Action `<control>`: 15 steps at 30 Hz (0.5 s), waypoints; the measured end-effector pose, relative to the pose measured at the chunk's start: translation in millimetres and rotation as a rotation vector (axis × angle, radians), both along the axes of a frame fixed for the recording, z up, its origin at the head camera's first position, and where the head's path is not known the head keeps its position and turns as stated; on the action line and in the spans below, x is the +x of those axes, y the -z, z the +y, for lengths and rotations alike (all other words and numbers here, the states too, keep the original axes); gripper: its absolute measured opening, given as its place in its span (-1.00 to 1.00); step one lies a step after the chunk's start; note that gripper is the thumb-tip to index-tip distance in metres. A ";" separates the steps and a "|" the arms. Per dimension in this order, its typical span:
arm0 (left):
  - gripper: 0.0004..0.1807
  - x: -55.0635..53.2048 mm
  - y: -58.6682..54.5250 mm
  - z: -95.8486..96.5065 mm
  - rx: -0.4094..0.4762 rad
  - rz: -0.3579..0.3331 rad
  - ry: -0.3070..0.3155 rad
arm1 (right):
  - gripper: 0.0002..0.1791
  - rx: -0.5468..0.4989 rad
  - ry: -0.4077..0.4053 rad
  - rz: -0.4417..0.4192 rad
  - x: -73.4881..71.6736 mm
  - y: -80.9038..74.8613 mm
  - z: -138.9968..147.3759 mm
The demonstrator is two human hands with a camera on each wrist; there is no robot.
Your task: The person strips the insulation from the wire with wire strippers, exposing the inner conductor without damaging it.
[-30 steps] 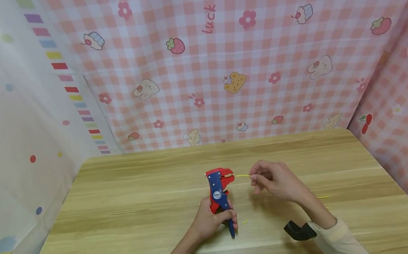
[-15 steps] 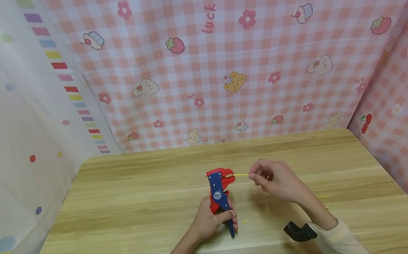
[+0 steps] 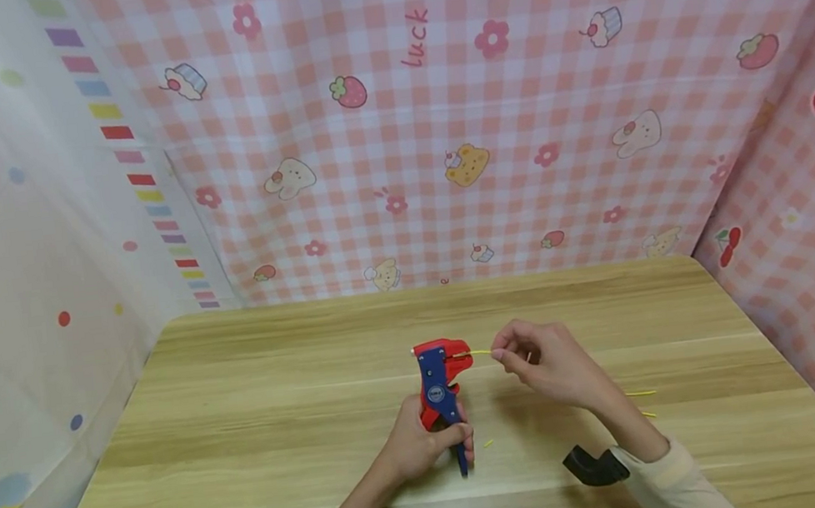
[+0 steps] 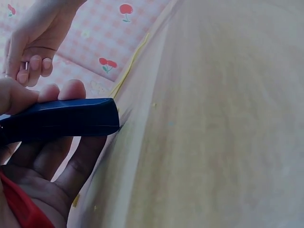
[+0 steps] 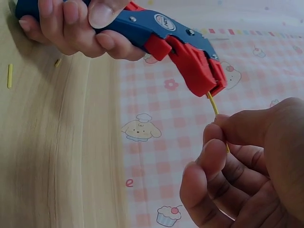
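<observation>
My left hand [image 3: 417, 444] grips the blue and red handles of a wire stripper [image 3: 434, 377], its red head pointing right. Thumb and index finger of my right hand [image 3: 551, 359] pinch a thin yellow wire [image 3: 481, 352]. In the right wrist view the wire [image 5: 213, 102] runs from the fingertips to the mouth of the red head [image 5: 199, 71], its far end hidden between the jaws. The left wrist view shows the dark blue handle [image 4: 71, 121] between the left fingers and thumb.
On the wooden table [image 3: 246, 423] a short yellow scrap [image 3: 489, 443] lies right of the stripper. More yellow wire pieces [image 3: 641, 393] lie near the right forearm. A pink checked curtain [image 3: 392, 121] hangs behind the table, with other cloths at both sides.
My right hand has moved slightly left, taking the yellow wire from just outside the stripper's mouth into it. The left hand keeps its hold on the stripper, which has shifted barely.
</observation>
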State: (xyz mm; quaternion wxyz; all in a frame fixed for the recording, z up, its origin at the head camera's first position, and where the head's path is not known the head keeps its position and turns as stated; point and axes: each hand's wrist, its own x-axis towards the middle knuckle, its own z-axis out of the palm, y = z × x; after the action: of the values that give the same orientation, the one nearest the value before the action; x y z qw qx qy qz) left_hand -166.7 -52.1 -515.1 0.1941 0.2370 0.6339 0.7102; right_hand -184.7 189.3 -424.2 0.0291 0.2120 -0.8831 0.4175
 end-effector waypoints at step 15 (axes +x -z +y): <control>-0.77 4.0 -2.1 6.2 0.015 0.027 -0.033 | -0.92 -0.012 -0.022 0.017 0.6 0.5 -2.5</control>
State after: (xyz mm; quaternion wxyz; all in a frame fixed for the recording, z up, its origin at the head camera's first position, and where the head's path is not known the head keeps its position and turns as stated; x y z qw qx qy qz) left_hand -162.7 -45.9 -513.0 0.1719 0.2376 0.6349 0.7148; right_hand -184.1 186.7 -424.7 0.0335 0.2250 -0.8780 0.4212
